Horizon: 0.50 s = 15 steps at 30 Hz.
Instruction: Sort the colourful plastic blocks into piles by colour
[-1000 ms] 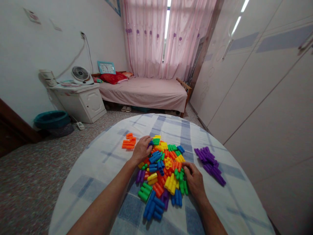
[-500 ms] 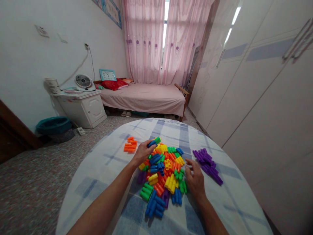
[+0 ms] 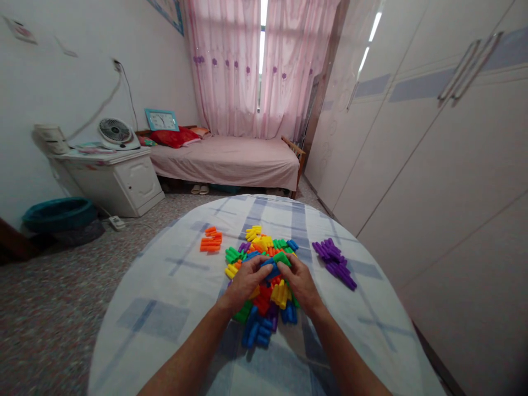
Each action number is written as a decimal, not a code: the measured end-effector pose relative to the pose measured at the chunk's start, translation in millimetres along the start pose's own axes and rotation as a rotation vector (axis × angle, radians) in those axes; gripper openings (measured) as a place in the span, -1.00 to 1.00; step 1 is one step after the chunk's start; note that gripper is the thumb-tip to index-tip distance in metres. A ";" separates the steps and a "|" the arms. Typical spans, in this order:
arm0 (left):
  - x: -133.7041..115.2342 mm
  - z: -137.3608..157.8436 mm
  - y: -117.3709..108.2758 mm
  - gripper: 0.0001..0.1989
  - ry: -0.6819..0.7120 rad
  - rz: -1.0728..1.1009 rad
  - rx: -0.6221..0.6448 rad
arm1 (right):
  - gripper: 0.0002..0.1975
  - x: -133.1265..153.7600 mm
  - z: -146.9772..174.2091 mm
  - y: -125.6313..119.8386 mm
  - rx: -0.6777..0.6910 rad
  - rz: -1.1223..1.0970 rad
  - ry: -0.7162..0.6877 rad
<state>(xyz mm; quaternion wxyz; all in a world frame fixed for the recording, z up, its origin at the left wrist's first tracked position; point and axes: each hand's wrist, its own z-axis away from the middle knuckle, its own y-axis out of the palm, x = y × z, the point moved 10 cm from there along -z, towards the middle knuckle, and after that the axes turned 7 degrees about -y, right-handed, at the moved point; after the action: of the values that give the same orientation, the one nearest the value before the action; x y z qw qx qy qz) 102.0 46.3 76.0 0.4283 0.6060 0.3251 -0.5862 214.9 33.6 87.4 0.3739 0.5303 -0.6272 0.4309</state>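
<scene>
Above the middle of a mixed pile of plastic building pieces, my two hands have come together. My left hand (image 3: 246,279) is closed on a blue building piece (image 3: 271,268). My right hand (image 3: 303,280) pinches a green building piece (image 3: 282,258) that touches the blue one; whether they are joined I cannot tell. Beneath and around the hands lie yellow pieces (image 3: 281,294), red ones (image 3: 262,298) and, nearest me, blue ones (image 3: 256,329). My fingers and wrists hide part of the pile.
A small orange group (image 3: 211,241) lies left of the pile, and a purple group (image 3: 335,263) lies to its right. The round table wears a checked cloth (image 3: 173,324). Beyond stand a bed (image 3: 231,157), a cabinet (image 3: 138,184) and a wardrobe (image 3: 412,165).
My left hand has brought the blue and green pieces back toward the pile's middle. My right hand has moved in from the right and closed on the green piece. The view has shifted right.
</scene>
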 end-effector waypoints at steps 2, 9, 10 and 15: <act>2.2 0.0 -4.1 -0.67 0.006 0.042 -0.054 | -0.74 -0.3 -0.8 -2.7 -0.059 -0.039 0.025; 5.3 6.1 -43.0 -0.63 0.021 0.050 -0.264 | -0.68 -18.0 4.2 -75.4 -0.461 0.004 0.128; 2.4 6.9 -45.9 -0.64 0.047 -0.013 -0.271 | -0.68 -17.0 2.5 -77.3 -0.422 0.073 0.112; -8.3 10.4 -45.5 -0.71 0.214 -0.383 -0.329 | -0.68 -10.5 -0.4 -45.9 -0.123 0.368 0.034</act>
<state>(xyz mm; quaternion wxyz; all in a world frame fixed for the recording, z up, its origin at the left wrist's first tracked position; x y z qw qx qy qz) 55.9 56.9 78.5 0.3655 0.5142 0.5680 -0.5285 261.9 34.6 84.4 0.3310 0.3754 -0.7323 0.4617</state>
